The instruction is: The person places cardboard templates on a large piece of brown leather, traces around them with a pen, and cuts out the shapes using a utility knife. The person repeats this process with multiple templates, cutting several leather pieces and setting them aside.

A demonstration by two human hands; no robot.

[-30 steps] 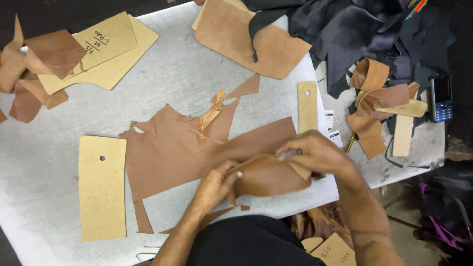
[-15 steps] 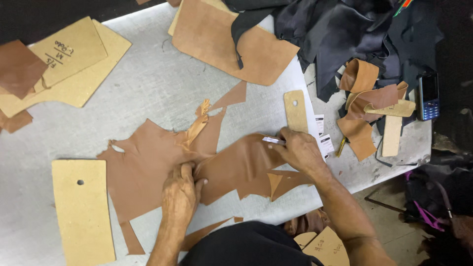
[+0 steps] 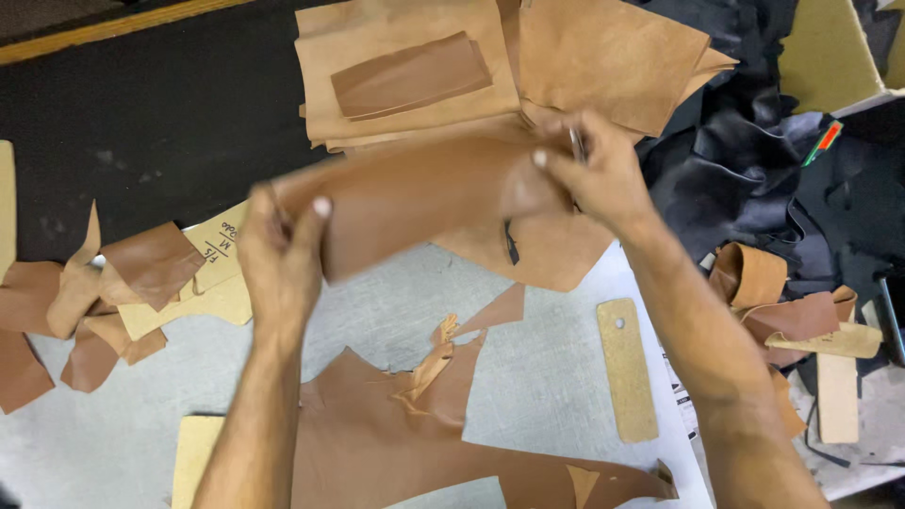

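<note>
Raised from the table (image 3: 556, 377) since the earlier frame, the brown leather piece (image 3: 424, 203) is now stretched in mid-air above a tan stack (image 3: 405, 57). Left hand (image 3: 278, 259) pinches its left end, right hand (image 3: 594, 174) its right end. Cut leather (image 3: 396, 443) lies below.

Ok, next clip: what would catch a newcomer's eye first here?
A brown leather piece held up mid-frame, blurred, stretched between the left hand and the right hand. Below it a large cut brown hide lies on the grey table, with a narrow cardboard template to its right. Tan leather sheets are stacked at the top, beside a dark leather heap.
</note>
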